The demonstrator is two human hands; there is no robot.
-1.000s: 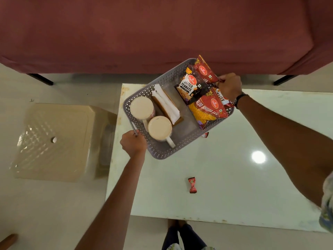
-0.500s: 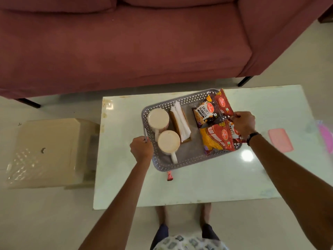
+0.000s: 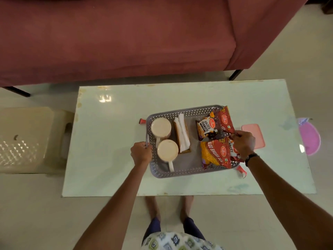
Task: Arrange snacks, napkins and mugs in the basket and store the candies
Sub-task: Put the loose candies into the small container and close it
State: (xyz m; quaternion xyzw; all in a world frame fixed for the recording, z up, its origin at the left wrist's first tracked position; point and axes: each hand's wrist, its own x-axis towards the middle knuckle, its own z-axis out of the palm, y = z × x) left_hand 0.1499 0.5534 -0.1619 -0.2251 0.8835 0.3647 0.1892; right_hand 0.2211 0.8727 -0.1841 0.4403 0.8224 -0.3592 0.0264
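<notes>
A grey perforated basket [image 3: 187,112] sits over the middle of the white table [image 3: 111,159]. It holds two cream mugs [image 3: 161,127] [image 3: 167,150], a stack of white napkins [image 3: 182,134] on a brown holder, and several red snack packets [image 3: 214,154], one marked salted peanuts [image 3: 207,128]. My left hand [image 3: 141,153] grips the basket's left rim. My right hand [image 3: 243,142] grips the right rim beside the packets. One red candy [image 3: 142,121] lies by the basket's far left corner, another [image 3: 241,171] by its near right corner.
A pink lid [image 3: 259,130] lies right of the basket, and a purple pouch [image 3: 309,136] hangs at the table's right edge. A maroon sofa [image 3: 126,38] stands behind the table. A beige plastic stool [image 3: 25,139] is on the floor at the left.
Both hands have carried the basket from the table's left end toward its middle and turned it level and square to the table. The camera view has pulled back and shifted right.
</notes>
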